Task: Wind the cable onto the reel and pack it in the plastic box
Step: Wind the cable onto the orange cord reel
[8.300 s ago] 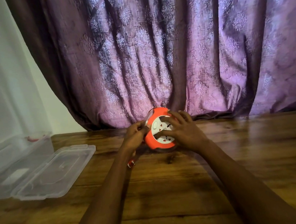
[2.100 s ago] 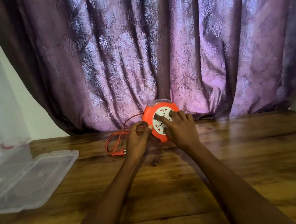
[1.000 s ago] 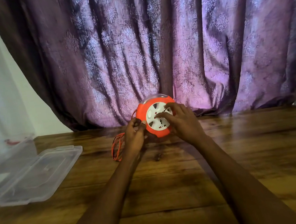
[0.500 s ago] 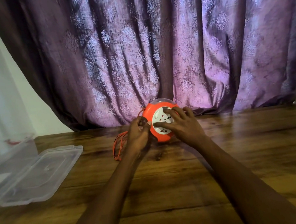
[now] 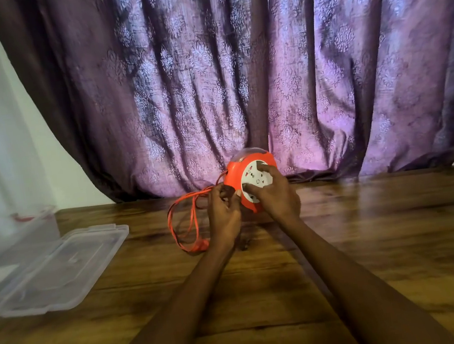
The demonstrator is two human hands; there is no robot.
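Two hands work an orange reel [image 5: 250,184] standing on edge near the table's [image 5: 373,239] far edge, by the curtain [image 5: 235,69]. Left hand [image 5: 224,215]: fingers curled, pinching the cable [image 5: 186,220] beside the reel. Right hand [image 5: 276,195]: fingers spread, pressed on the white socket face. Loose cable w/ plug lies left of the hands. Clear plastic box [image 5: 11,229] & lid [image 5: 54,272] sit at the left edge.

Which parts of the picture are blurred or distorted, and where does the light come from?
Head view: the plastic box at the left edge is smeared; the curtain edges bow from the wide lens; light glows through its lower folds behind the reel; the table shows a soft sheen.
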